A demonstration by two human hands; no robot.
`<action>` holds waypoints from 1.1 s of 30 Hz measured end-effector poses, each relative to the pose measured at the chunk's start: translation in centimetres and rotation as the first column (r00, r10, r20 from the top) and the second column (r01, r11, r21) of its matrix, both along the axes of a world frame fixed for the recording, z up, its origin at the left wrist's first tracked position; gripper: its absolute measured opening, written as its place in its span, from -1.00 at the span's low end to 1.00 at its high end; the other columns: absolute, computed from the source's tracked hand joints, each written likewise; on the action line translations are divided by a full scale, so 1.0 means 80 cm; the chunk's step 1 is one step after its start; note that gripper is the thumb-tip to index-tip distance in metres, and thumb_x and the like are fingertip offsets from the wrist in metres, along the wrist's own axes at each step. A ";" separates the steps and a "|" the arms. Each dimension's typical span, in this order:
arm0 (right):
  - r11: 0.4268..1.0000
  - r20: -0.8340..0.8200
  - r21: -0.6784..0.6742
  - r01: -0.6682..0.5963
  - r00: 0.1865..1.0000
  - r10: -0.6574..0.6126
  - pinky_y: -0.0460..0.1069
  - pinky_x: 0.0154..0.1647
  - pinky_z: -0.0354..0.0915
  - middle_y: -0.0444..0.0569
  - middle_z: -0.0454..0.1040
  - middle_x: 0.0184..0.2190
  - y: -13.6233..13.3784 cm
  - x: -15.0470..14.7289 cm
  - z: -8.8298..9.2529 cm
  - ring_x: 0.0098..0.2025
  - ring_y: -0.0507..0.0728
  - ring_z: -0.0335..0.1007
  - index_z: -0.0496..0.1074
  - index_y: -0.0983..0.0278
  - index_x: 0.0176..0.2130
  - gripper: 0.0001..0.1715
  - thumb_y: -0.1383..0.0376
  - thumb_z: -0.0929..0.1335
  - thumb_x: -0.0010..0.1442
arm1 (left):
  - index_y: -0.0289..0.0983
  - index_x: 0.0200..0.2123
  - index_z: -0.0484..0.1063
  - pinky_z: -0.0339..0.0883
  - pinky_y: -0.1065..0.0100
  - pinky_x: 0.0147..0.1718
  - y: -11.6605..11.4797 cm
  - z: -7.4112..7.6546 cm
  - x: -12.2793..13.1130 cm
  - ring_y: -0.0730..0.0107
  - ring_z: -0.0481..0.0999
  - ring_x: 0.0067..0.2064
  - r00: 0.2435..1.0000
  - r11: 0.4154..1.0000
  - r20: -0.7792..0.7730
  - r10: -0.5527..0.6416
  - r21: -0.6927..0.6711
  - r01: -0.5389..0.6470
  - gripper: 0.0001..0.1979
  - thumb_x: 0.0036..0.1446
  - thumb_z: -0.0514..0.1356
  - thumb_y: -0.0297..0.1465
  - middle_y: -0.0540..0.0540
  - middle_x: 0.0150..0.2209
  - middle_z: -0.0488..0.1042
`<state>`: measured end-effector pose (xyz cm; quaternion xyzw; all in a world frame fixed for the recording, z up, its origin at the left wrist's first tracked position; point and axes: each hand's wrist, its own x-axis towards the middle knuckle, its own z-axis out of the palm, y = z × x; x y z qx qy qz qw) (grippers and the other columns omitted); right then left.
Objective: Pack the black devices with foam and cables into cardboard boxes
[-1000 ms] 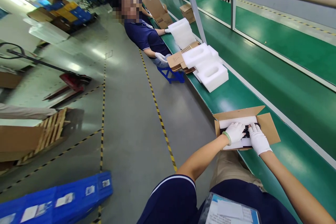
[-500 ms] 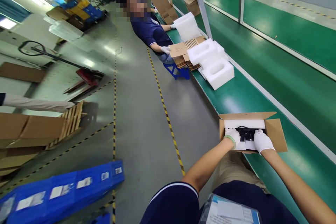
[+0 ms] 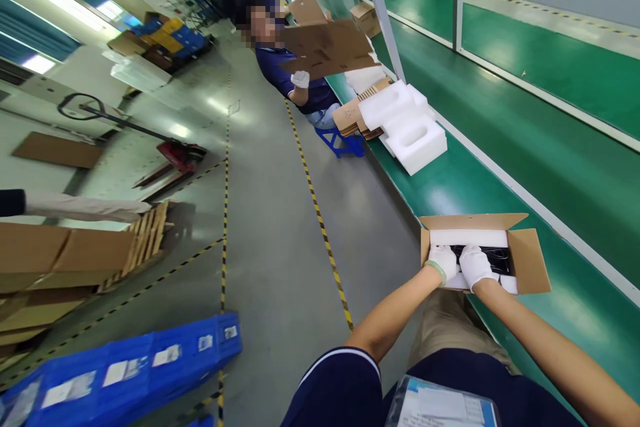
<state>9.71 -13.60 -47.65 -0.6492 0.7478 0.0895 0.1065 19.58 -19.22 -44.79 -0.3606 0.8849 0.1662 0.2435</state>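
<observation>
An open cardboard box (image 3: 530, 259) sits on the green conveyor belt (image 3: 500, 167) in front of me. Inside it lie white foam (image 3: 470, 237) and a black item with a cable (image 3: 493, 257). Both my hands wear white gloves. My left hand (image 3: 442, 261) rests at the box's near left corner, fingers curled onto the foam edge. My right hand (image 3: 476, 265) is right beside it, fingers bent down onto the black item and foam inside the box.
White foam inserts (image 3: 410, 127) and flat cardboard (image 3: 350, 117) are stacked farther up the belt. A seated co-worker (image 3: 295, 77) there lifts a cardboard sheet (image 3: 327, 47). Blue crates (image 3: 125, 367), pallets with cardboard (image 3: 75, 253) and a pallet jack (image 3: 170, 147) stand on the floor at left.
My right hand slid left inside the box until it sits next to my left hand. The co-worker raised a cardboard sheet off the stack. The view shifted slightly.
</observation>
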 end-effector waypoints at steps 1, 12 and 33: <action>1.000 -0.010 0.000 0.021 1.000 -0.021 0.08 -0.45 0.39 0.46 0.43 -0.33 0.000 0.004 -0.002 -0.28 0.31 0.47 0.41 0.67 -0.17 -0.65 0.61 0.19 0.07 | -0.47 -0.13 0.46 0.27 0.01 -0.04 -0.001 0.011 0.016 -0.05 0.44 -0.03 0.998 1.000 -0.070 -0.002 -0.008 0.001 -0.53 0.19 0.11 -0.14 -0.38 -0.08 0.46; 0.996 0.154 0.007 0.086 0.984 -0.086 0.19 -0.17 0.40 0.51 0.43 -0.13 -0.001 0.008 -0.015 -0.05 0.38 0.43 0.42 0.61 -0.06 -0.56 0.56 0.15 0.12 | -0.41 0.23 0.13 -0.04 0.00 0.29 -0.007 -0.008 0.091 0.06 -0.12 0.38 0.676 0.932 -0.642 -0.363 -0.239 0.273 -0.40 0.22 0.05 -0.19 -0.30 0.33 0.03; 0.938 0.334 -0.308 0.157 0.941 -0.048 0.26 0.29 0.04 0.28 0.01 0.32 0.140 -0.053 0.009 0.36 0.38 -0.13 0.14 0.47 0.25 -0.30 0.09 0.20 0.27 | -0.37 -0.01 0.39 0.16 0.09 0.08 -0.010 -0.009 -0.020 0.07 0.24 0.15 0.771 0.877 -0.419 -0.480 -0.224 0.425 -0.65 0.30 -0.02 -0.29 -0.25 -0.03 0.41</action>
